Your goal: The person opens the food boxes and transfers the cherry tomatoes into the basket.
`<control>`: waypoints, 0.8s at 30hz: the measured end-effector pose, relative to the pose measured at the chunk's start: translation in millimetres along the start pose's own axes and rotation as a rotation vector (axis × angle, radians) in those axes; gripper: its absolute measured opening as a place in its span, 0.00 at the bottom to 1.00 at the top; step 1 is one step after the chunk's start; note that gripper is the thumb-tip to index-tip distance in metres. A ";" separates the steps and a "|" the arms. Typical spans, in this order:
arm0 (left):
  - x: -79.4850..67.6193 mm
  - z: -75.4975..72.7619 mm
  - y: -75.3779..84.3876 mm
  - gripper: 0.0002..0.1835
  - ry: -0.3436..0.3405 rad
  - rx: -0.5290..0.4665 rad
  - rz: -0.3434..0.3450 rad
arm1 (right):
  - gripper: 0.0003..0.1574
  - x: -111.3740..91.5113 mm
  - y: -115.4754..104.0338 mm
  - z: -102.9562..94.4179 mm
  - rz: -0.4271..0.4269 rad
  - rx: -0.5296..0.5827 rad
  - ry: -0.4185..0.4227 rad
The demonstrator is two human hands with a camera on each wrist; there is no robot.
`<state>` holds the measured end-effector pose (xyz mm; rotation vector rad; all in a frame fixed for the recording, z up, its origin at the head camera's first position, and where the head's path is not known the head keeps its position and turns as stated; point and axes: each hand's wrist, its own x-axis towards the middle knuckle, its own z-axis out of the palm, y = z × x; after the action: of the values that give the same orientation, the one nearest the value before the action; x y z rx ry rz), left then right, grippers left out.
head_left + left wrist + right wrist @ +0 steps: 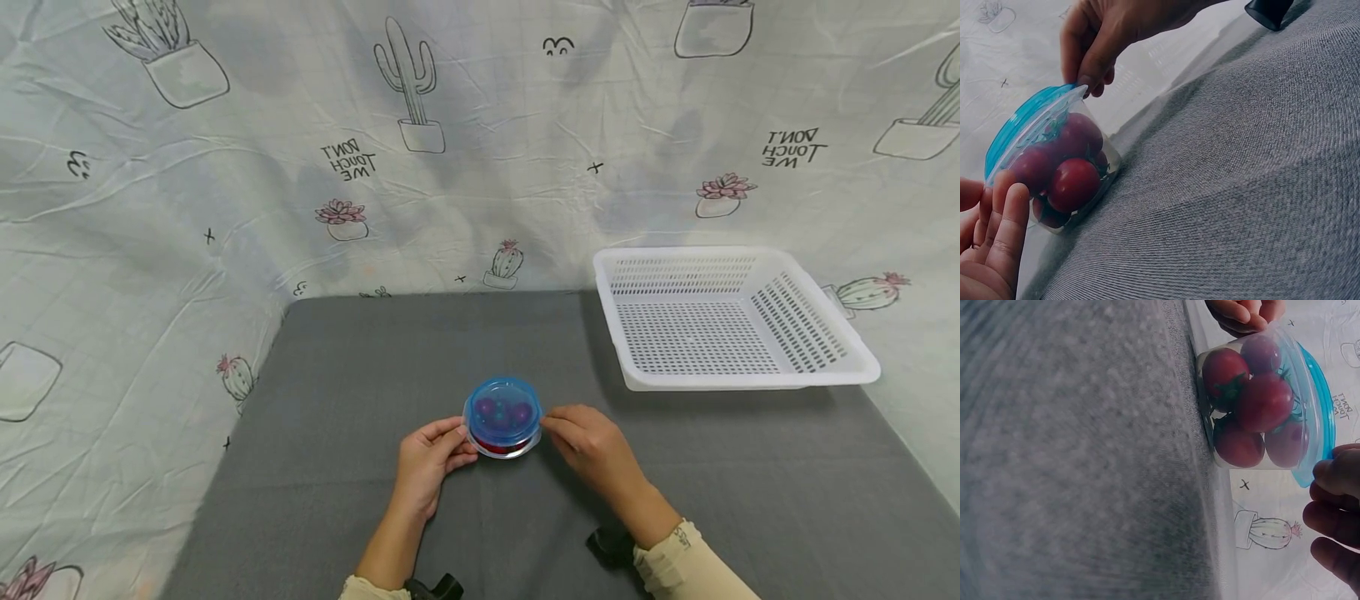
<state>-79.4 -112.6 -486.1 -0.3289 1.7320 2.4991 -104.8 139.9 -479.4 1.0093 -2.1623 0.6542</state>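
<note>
A small clear plastic container (1222, 464) with a translucent blue lid (502, 404) stands on the grey cloth. Several small red tomatoes (1074, 185) with green stems show through its wall. On the container's left side my left hand (431, 467) pinches the rim between thumb and fingers; its lower fingers (1012, 215) lie along the wall. From the right, my right hand (596, 454) pinches the edge of the blue lid between thumb and forefinger. The lid covers the container's top.
A white perforated plastic basket (630, 367) sits at the back right of the grey-covered table (360, 358). Behind and to the left hangs a pale cloth (262, 167) printed with cacti. Dark wrist straps show at both cuffs.
</note>
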 end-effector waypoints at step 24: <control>-0.5 -1.5 2.4 0.16 -0.006 0.034 0.002 | 0.12 11.6 -11.2 -1.9 0.940 0.401 -0.278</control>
<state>-79.2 -114.8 -484.3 -0.3175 1.7714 2.4660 -100.8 129.2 -467.9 0.1850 -2.7899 1.4864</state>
